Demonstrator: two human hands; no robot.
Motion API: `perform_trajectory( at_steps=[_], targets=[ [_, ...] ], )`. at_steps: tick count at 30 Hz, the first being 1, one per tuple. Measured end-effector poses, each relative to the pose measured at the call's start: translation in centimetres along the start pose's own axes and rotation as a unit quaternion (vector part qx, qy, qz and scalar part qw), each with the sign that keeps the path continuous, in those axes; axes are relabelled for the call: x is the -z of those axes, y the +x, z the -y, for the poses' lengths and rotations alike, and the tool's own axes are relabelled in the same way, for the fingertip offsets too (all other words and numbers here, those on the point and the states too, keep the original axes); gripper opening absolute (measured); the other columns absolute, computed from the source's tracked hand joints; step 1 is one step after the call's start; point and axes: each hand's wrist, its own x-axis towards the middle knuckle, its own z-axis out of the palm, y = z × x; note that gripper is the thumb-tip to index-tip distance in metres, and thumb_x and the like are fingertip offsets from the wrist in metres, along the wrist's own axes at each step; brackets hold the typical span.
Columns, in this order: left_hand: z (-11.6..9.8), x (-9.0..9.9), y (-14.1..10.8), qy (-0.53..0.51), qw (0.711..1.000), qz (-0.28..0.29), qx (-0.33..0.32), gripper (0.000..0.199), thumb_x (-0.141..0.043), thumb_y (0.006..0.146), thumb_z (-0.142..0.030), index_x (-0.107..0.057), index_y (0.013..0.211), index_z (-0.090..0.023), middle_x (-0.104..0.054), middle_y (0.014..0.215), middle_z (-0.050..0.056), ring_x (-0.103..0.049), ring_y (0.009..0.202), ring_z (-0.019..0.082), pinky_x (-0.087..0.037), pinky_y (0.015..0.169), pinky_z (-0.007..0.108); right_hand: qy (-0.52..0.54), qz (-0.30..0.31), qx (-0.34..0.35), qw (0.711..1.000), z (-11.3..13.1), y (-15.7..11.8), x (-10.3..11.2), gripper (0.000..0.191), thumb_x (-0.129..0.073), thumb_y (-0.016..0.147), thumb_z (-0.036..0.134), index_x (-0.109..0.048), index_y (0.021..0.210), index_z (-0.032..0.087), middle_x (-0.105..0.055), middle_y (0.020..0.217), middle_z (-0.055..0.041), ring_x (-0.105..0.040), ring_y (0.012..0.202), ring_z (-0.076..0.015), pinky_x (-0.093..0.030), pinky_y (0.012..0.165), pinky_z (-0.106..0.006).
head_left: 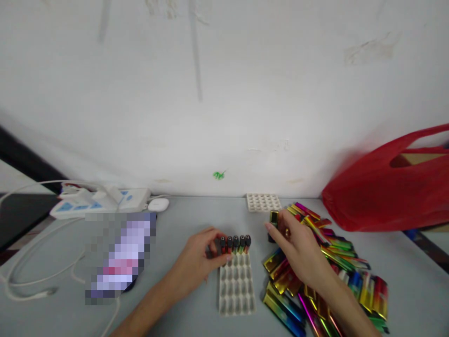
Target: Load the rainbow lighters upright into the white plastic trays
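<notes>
A white tray (236, 295) with rows of small cells lies in front of me, its far row holding several upright, slim black-topped pieces (236, 242) with coloured lower parts. My left hand (203, 255) curls around the tray's far left corner. Its thumb and forefinger are at the leftmost black-topped piece; whether they pinch that piece too, I cannot tell. To the right, my right hand (296, 238) pinches a small black piece with a shiny gold end (274, 217), held above the table. Beneath that forearm spreads a pile of shiny, metallic, multicoloured slim pieces (284, 309).
A second white tray (264, 202) lies against the wall. At right stands a red bag (379, 187). On the left are a power strip (101, 201) with cables, a small white case (158, 204) and a phone with a blurred screen (122, 257).
</notes>
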Motion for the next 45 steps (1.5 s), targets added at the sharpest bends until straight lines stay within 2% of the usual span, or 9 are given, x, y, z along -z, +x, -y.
perform_trajectory(
  at_steps=[5,9,13,16,23,28,33,38,45],
  targets=[
    [-0.4,0.1,-0.1,0.016,0.999,-0.015,-0.024,0.027,-0.085,0.087,-0.042,-0.078,0.1,-0.02,-0.062,0.078,-0.002,-0.063,0.067,0.019,-0.049,0.056,0.024,0.207,-0.009,-0.081,0.975,0.6,0.3,0.3,0.043,-0.071,0.103,0.066,-0.061,0.091,0.026,-0.07,0.073,0.0008,-0.064,0.07,-0.0223,-0.048,0.069,-0.035],
    [-0.5,0.2,-0.1,0.019,0.999,-0.011,-0.024,0.028,-0.084,0.087,-0.043,-0.078,0.103,-0.021,-0.064,0.081,-0.002,-0.063,0.069,0.019,-0.047,0.057,0.024,0.369,-0.008,-0.175,0.913,1.3,0.4,0.6,0.051,-0.09,0.086,0.068,-0.063,0.086,0.025,-0.077,0.072,-0.002,-0.064,0.065,-0.02,-0.048,0.065,-0.032],
    [-0.3,0.2,0.1,0.027,0.999,-0.017,-0.033,0.028,-0.086,0.086,-0.043,-0.078,0.102,-0.021,-0.065,0.08,-0.003,-0.063,0.068,0.019,-0.049,0.063,0.026,0.464,0.029,-0.216,0.858,1.7,0.3,0.6,0.056,-0.097,0.079,0.065,-0.077,0.106,0.021,-0.083,0.088,-0.0068,-0.07,0.077,-0.0212,-0.049,0.067,-0.03],
    [-0.2,0.2,0.1,0.038,0.998,-0.015,-0.042,0.028,-0.086,0.086,-0.041,-0.078,0.103,-0.021,-0.066,0.08,-0.003,-0.066,0.073,0.02,-0.048,0.066,0.026,0.495,0.038,-0.223,0.839,1.9,0.2,0.5,0.061,-0.099,0.076,0.061,-0.083,0.115,0.018,-0.082,0.091,-0.0082,-0.069,0.08,-0.0217,-0.051,0.07,-0.031],
    [-0.5,0.2,-0.1,0.031,0.999,-0.009,-0.027,0.029,-0.084,0.088,-0.043,-0.078,0.104,-0.02,-0.063,0.079,-0.003,-0.064,0.068,0.019,-0.049,0.059,0.025,0.524,0.079,-0.24,0.813,1.7,-0.3,0.0,0.05,-0.087,0.091,0.064,-0.084,0.109,0.018,-0.065,0.087,-0.0017,-0.05,0.069,-0.0153,-0.045,0.059,-0.028],
    [-0.5,0.3,0.0,0.025,0.999,-0.003,-0.027,0.03,-0.086,0.086,-0.041,-0.079,0.107,-0.02,-0.064,0.079,-0.004,-0.063,0.069,0.019,-0.049,0.06,0.025,0.552,0.098,-0.248,0.79,1.4,-0.5,-0.3,0.051,-0.086,0.09,0.069,-0.077,0.098,0.02,-0.055,0.081,0.0016,-0.041,0.066,-0.0139,-0.041,0.058,-0.025],
    [-0.3,0.4,0.0,0.014,1.0,0.011,-0.024,0.031,-0.087,0.088,-0.042,-0.079,0.108,-0.02,-0.064,0.08,-0.004,-0.062,0.066,0.017,-0.049,0.057,0.023,0.557,0.132,-0.232,0.786,1.8,0.0,0.0,0.061,-0.082,0.087,0.08,-0.063,0.079,0.023,-0.045,0.07,0.0044,-0.034,0.063,-0.0145,-0.041,0.058,-0.026],
    [-0.3,0.2,0.0,0.0,1.0,0.007,-0.009,0.032,-0.086,0.088,-0.044,-0.078,0.109,-0.02,-0.062,0.079,-0.004,-0.061,0.062,0.016,-0.046,0.05,0.022,0.56,0.14,-0.267,0.772,2.0,0.1,0.2,0.066,-0.088,0.079,0.081,-0.052,0.073,0.025,-0.035,0.064,0.0083,-0.031,0.057,-0.0127,-0.038,0.056,-0.026],
    [-0.2,0.5,0.0,-0.017,0.999,0.03,0.009,0.042,-0.088,0.085,-0.043,-0.079,0.119,-0.02,-0.063,0.08,-0.003,-0.06,0.063,0.016,-0.047,0.051,0.022,0.563,0.11,-0.268,0.774,1.6,-0.1,-0.4,0.063,-0.085,0.081,0.08,-0.054,0.076,0.025,-0.038,0.063,0.0082,-0.032,0.055,-0.0122,-0.037,0.054,-0.025]
  ],
)
